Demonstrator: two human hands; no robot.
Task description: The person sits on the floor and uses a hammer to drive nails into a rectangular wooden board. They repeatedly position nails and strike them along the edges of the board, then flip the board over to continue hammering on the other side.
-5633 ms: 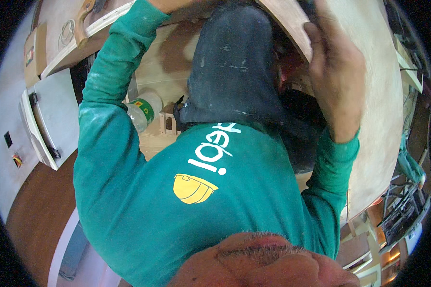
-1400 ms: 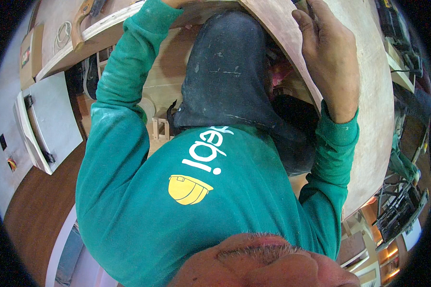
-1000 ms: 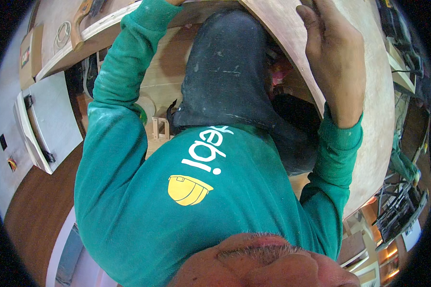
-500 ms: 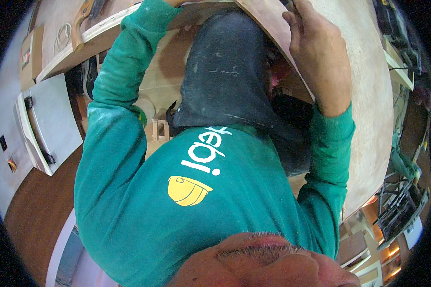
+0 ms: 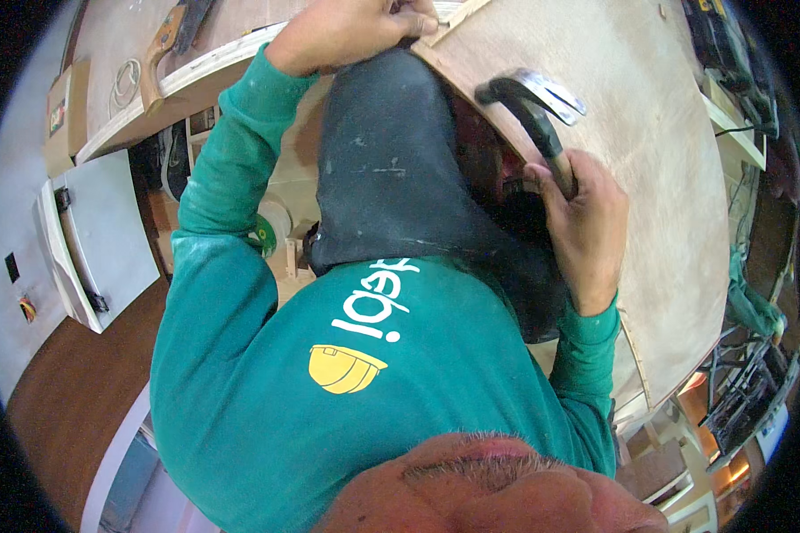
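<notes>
My right hand [image 5: 589, 213] is closed around the handle of a claw hammer [image 5: 549, 147]. The hammer's head is raised over the near edge of a pale plywood panel [image 5: 662, 169], its shiny claw turned to the right. At the top, my left hand [image 5: 351, 34] pinches what looks like a small nail at a thin wooden strip [image 5: 458, 22] by the panel's corner; the fingers hide most of it. My dark-trousered leg [image 5: 391, 151] is bent between the panel and the left-hand bench.
A plywood bench [image 5: 107, 124] at upper left bears a handsaw [image 5: 158, 53], a coil of cord [image 5: 124, 84] and a cardboard box [image 5: 67, 115]. A white cabinet door [image 5: 111, 240] is beneath it. Black tools [image 5: 729, 62] are at upper right, and a folded black stand [image 5: 751, 395] stands lower right.
My right hand has come down and nearer, with the hammer now plainly visible in it. My left hand has come into fuller view at the panel's corner. The panel has shifted slightly.
</notes>
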